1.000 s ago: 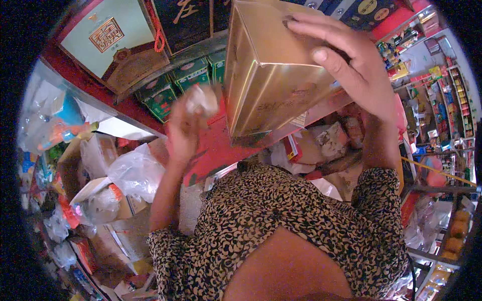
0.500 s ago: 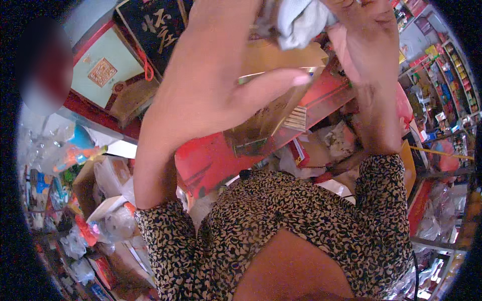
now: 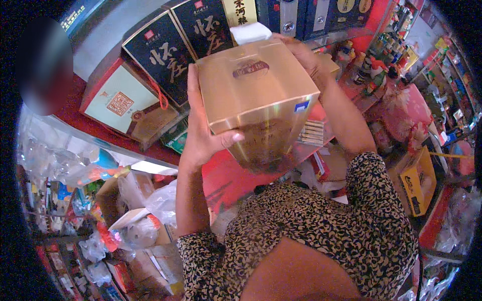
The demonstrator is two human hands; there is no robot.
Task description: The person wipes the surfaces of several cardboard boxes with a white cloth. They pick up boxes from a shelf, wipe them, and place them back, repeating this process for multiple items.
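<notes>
A tall golden gift box (image 3: 256, 90) with a shiny finish is between my hands, its flat top toward me. My left hand (image 3: 198, 130) grips its left side, the thumb lying across the near face and the fingers along the side. At the box's far right edge is my right hand (image 3: 304, 55), its fingers partly hidden behind the box. A folded white cloth (image 3: 251, 33) sticks up at the far edge, by the right fingertips and seemingly held in them. The box's base sits over a red surface (image 3: 226, 180); contact between them cannot be made out.
Several dark gift boxes (image 3: 160, 57) stand in a row beyond. A pale green and brown box (image 3: 123, 108) leans at the left. Small bottles (image 3: 359, 70) crowd the right back. Plastic bags (image 3: 135, 231) and cartons lie at lower left; a yellow carton (image 3: 419, 180) stands right.
Both hands have come down from above the golden box onto its sides. The white cloth has shifted left with the right hand. The box now shows its top, and more of the shelf is visible.
</notes>
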